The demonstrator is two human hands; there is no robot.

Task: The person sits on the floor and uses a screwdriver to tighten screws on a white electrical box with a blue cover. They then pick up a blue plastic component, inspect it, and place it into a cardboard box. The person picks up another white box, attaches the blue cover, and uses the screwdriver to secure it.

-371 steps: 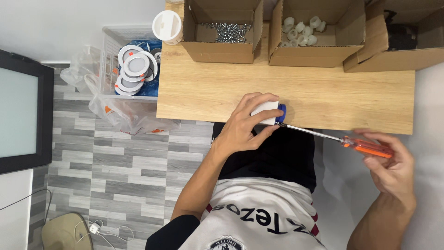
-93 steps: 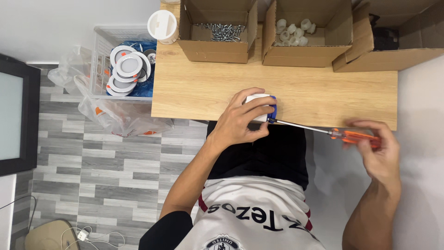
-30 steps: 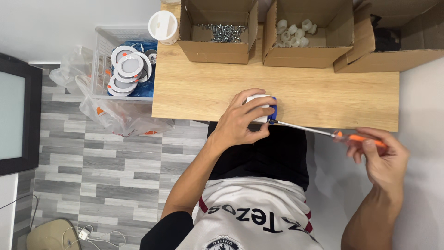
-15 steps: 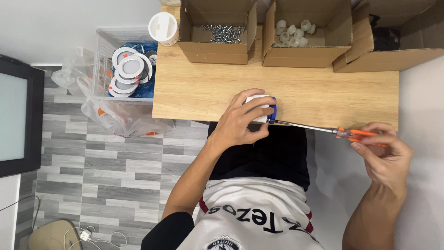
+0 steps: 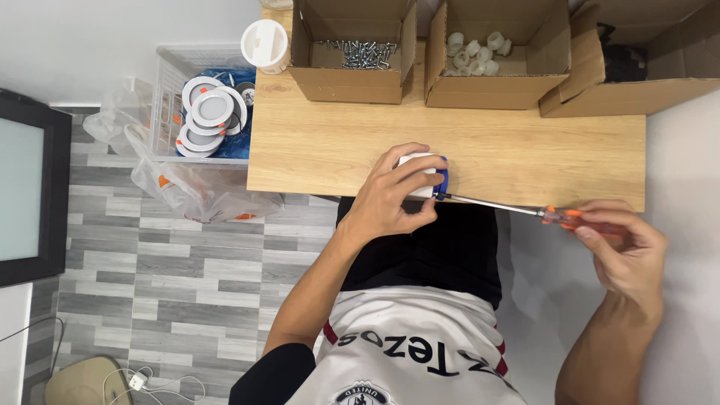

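orange-handled metal-shaft screwdriver (image 5: 525, 211) long axis 3-to-9 o'clock, tip at 9 in white-and-blue plastic fitting (image 5: 427, 175); left hand (image 5: 390, 196) clamps fitting, right hand (image 5: 626, 251) fingers closed round handle.

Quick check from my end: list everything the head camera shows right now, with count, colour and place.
Wooden table: one, light wood, centre.
Cardboard boxes: three, brown, along the table's far edge; the left one holds silver screws, the middle one holds small white round parts, the right one holds something dark.
White cup-shaped part: one, at the table's far left corner.
Wire basket: one, white, left of the table, with round white lamp fittings.
Clear plastic bags: beside the basket.
Dark framed panel: one, far left.
White and blue part: one, at the table's near edge.
Screwdriver: one, orange handle, tip at that part.
Left hand: on the part.
Right hand: on the screwdriver handle.
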